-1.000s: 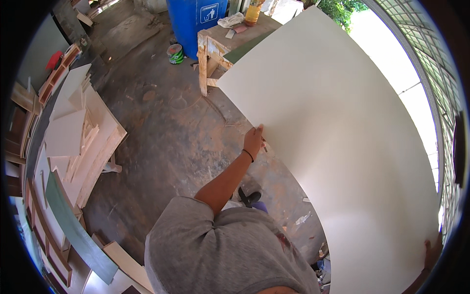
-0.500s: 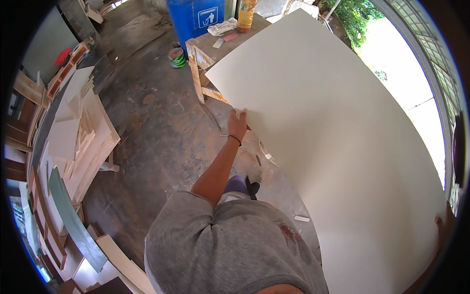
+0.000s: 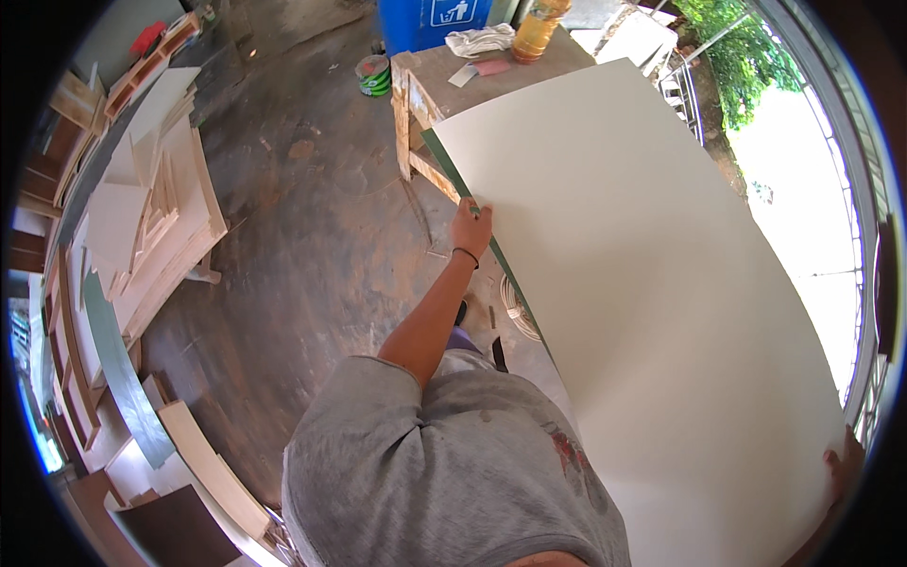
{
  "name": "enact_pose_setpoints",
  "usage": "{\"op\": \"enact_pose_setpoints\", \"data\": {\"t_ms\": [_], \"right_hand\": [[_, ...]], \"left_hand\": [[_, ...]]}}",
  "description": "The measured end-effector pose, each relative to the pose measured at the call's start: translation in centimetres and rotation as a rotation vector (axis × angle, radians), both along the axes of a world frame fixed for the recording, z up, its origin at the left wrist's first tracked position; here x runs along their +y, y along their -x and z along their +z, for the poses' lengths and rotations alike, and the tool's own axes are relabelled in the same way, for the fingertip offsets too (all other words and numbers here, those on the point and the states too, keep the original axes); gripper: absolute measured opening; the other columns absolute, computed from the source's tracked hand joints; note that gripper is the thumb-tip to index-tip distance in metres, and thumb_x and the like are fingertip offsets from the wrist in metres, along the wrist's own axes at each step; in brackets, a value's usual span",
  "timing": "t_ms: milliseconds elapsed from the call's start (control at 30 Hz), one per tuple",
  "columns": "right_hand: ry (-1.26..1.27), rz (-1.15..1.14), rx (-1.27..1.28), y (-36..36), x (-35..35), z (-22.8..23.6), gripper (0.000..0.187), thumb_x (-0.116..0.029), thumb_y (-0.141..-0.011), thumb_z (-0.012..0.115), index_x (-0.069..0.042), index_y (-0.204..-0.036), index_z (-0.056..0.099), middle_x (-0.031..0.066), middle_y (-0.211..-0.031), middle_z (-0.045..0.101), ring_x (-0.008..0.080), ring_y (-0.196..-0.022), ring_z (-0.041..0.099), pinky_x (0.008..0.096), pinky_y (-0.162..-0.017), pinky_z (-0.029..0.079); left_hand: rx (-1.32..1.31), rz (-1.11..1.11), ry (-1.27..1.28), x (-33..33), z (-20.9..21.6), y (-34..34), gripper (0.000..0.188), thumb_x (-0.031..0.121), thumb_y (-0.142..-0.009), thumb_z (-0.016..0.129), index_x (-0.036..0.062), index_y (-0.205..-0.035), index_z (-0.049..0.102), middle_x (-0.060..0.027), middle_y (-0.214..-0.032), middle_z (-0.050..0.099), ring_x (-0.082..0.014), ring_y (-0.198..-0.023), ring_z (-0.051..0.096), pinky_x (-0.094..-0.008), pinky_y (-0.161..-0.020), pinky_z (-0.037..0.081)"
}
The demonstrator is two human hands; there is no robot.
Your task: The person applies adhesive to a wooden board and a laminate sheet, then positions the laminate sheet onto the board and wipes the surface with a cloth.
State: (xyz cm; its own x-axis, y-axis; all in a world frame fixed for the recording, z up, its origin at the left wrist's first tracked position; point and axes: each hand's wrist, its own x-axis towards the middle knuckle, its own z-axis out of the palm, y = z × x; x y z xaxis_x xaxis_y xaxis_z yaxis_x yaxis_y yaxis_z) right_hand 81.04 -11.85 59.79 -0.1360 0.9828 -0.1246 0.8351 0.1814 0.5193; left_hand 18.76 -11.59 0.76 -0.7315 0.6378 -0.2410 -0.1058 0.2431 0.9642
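Observation:
A large white board [image 3: 652, 283] fills the right half of the view, its far end over a wooden workbench [image 3: 576, 66]. A dark green strip [image 3: 510, 269] shows along the board's left edge. My left hand [image 3: 470, 227] is closed around that edge near the far end, thumb toward the top and other fingers partly hidden. On the opposite long edge, at the far right, my right hand [image 3: 844, 463] grips the board, most of its fingers hidden behind it.
On the workbench are a white cloth [image 3: 479, 41] and an amber bottle [image 3: 540, 30]. A green can [image 3: 373, 76] and blue bin [image 3: 425, 24] stand beside it. Coiled cable [image 3: 517, 310] lies by the board. Stacked panels [image 3: 156, 217] occupy the left.
The board has tilted, so its green left edge now shows, and its far end sits lower in view. Both hands remain on it. The head view has shifted too.

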Motion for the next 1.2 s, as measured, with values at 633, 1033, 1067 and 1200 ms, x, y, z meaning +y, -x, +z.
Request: {"op": "enact_pose_setpoints", "data": {"t_ms": [633,1033,1067,1200], "right_hand": [[0.114,-0.026,0.024,9.3,9.6,0.6,0.061,-0.022,-0.072,0.064,0.002,-0.126,0.048,0.0201,-0.122,0.052,0.0314,-0.112,0.05,0.0347,-0.097,0.037],[0.026,0.075,-0.005,8.1,12.0,0.5,0.066,-0.011,-0.058,0.061,0.007,-0.12,0.05,0.0185,-0.105,0.058,0.028,-0.096,0.055,0.0349,-0.087,0.044],[0.034,0.043,0.026,8.1,12.0,0.6,0.067,-0.013,-0.058,0.061,0.007,-0.12,0.05,0.019,-0.103,0.058,0.0286,-0.095,0.055,0.0355,-0.087,0.044],[0.113,0.005,0.124,9.4,12.5,-0.2,0.067,-0.02,-0.057,0.062,0.006,-0.119,0.051,0.0216,-0.099,0.058,0.0324,-0.094,0.054,0.0377,-0.085,0.045]], "left_hand": [[-0.004,0.199,0.077,2.8,-2.1,3.5,0.056,0.027,-0.076,0.064,0.0034,-0.123,0.045,-0.0116,-0.062,0.06,-0.0272,-0.062,0.063,-0.0385,-0.061,0.049],[0.004,0.142,0.145,2.5,-0.9,4.4,0.074,0.028,-0.076,0.061,0.0118,-0.141,0.029,-0.0105,-0.065,0.063,-0.0278,-0.066,0.064,-0.0396,-0.068,0.05],[-0.013,0.136,0.143,2.5,-0.6,4.4,0.074,0.028,-0.076,0.061,0.0119,-0.141,0.029,-0.0107,-0.066,0.063,-0.0279,-0.066,0.064,-0.04,-0.069,0.05],[-0.009,0.13,0.169,2.3,-0.5,4.4,0.074,0.028,-0.076,0.061,0.0123,-0.141,0.029,-0.0115,-0.067,0.064,-0.0285,-0.068,0.064,-0.0403,-0.071,0.05]]}}
